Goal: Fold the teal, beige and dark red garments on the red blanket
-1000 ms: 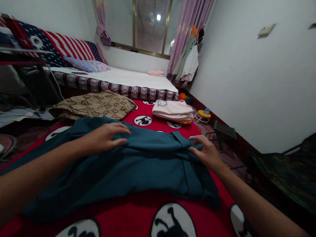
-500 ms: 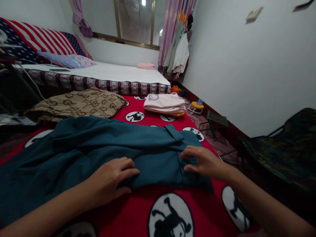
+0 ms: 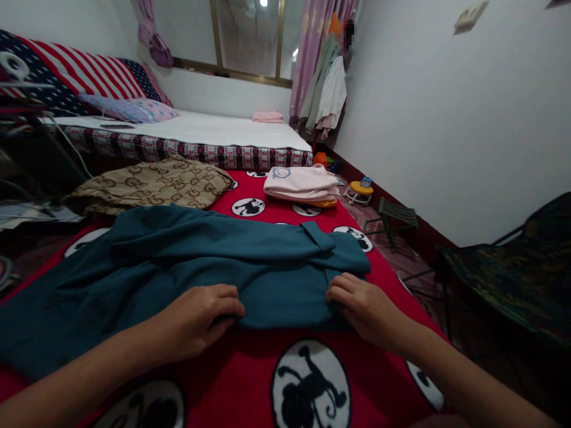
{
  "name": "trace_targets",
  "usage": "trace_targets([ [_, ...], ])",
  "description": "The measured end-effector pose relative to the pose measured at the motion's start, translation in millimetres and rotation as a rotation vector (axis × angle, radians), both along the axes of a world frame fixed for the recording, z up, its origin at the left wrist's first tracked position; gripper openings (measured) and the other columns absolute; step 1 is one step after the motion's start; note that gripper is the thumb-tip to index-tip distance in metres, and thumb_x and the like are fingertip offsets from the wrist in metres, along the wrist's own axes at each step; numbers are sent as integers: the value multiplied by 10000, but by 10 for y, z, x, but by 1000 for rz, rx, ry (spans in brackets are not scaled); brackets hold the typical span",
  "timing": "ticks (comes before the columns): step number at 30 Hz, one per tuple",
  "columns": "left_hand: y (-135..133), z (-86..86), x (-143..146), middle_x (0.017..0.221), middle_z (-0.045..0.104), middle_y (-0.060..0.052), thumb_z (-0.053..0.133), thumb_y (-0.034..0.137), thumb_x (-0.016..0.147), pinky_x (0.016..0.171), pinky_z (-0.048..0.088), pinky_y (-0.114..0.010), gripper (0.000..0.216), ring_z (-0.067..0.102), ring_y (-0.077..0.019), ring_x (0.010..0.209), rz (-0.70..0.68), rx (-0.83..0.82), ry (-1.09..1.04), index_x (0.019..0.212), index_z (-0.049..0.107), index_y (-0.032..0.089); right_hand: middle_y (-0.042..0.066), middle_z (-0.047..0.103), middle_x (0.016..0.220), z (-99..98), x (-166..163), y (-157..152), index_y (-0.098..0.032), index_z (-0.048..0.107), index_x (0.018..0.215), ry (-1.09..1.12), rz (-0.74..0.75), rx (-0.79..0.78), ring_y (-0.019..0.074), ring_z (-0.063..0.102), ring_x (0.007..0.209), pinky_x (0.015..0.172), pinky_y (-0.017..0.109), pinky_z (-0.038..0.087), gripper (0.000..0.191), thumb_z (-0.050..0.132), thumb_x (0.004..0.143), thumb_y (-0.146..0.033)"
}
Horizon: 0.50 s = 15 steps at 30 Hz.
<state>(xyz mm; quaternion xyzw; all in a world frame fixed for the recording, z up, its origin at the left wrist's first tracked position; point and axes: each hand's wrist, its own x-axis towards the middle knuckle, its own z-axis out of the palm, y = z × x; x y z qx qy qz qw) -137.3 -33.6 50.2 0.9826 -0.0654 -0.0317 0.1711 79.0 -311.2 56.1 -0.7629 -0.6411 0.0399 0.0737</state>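
Note:
A teal garment [image 3: 187,267] lies spread across a red blanket [image 3: 250,368] printed with black-and-white round figures. My left hand [image 3: 200,318] grips the garment's near edge, fingers curled under the cloth. At the near right corner of the garment my right hand [image 3: 363,306] is closed on the hem in the same way. Both forearms reach in from the bottom of the view.
A tan patterned cloth [image 3: 151,187] lies behind the garment at the left. A folded pink stack [image 3: 301,184] sits at the blanket's far end. Beyond is a bed [image 3: 196,134]. A small green stool [image 3: 395,217] and a dark chair [image 3: 513,267] stand at the right.
Both hands drew back from the garment's top to its near edge and closed on the hem. The right side of the garment now lies folded narrower.

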Motion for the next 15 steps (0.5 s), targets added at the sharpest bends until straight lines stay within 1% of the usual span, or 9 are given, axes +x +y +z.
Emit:
trace_targets([
  [1,29,34,-59,1077,630,-43,533,163,801,800,491,-302,330,621,-201,941,7,25,-15,1086,645,287,72,609,1097,19,-15,-50,-224,609,1059,19,4,5,212,543,988,828,343,488,399,490,749,-3],
  [3,97,52,-202,1266,571,-61,615,167,706,941,461,-400,567,558,-273,1127,38,117,-60,1251,572,320,80,544,1283,-10,-36,-162,-252,582,1182,27,25,2,240,511,1134,927,389,473,543,522,702,-8],
  [5,168,-4,-341,1400,486,-67,619,107,624,1037,395,-485,777,466,-322,1258,93,220,-85,1356,487,330,76,471,1402,-132,-38,-239,-276,542,1283,-30,34,13,264,454,1240,991,430,449,703,500,652,30],
  [6,203,-53,-396,1430,462,-65,594,68,603,1054,382,-499,825,442,-325,1287,120,262,-82,1376,468,331,77,467,1414,-212,-29,-249,-281,533,1307,-72,29,32,268,446,1254,993,439,452,746,476,641,52],
  [7,236,-107,-435,1440,455,-63,566,34,591,1053,391,-494,851,437,-320,1295,142,296,-73,1382,463,329,80,487,1399,-289,-14,-238,-282,540,1309,-115,21,55,266,461,1239,971,434,470,755,453,645,68],
  [9,298,-188,-464,1419,478,-69,513,-19,596,1012,446,-444,850,467,-299,1274,173,347,-56,1376,480,315,92,567,1301,-393,35,-169,-268,598,1245,-181,19,112,256,525,1145,883,397,516,678,427,685,73],
  [11,353,-179,-441,1333,549,-74,460,-51,630,933,501,-375,785,543,-267,1188,178,369,-46,1327,540,300,90,637,1159,-383,107,-81,-247,657,1132,-193,43,162,236,575,1021,781,343,537,563,424,721,59],
  [13,390,-52,-403,1230,608,-64,423,-60,640,870,519,-330,739,598,-239,1088,175,351,-54,1265,596,296,76,663,1054,-270,188,-37,-244,678,1052,-157,64,214,220,589,949,734,317,530,499,429,733,47],
  [15,399,144,-387,1182,630,-41,417,-46,632,861,511,-312,723,614,-224,1047,173,295,-83,1224,624,313,66,665,1041,-126,248,-60,-267,678,1047,-114,48,282,222,586,965,774,333,522,489,433,746,31],
])
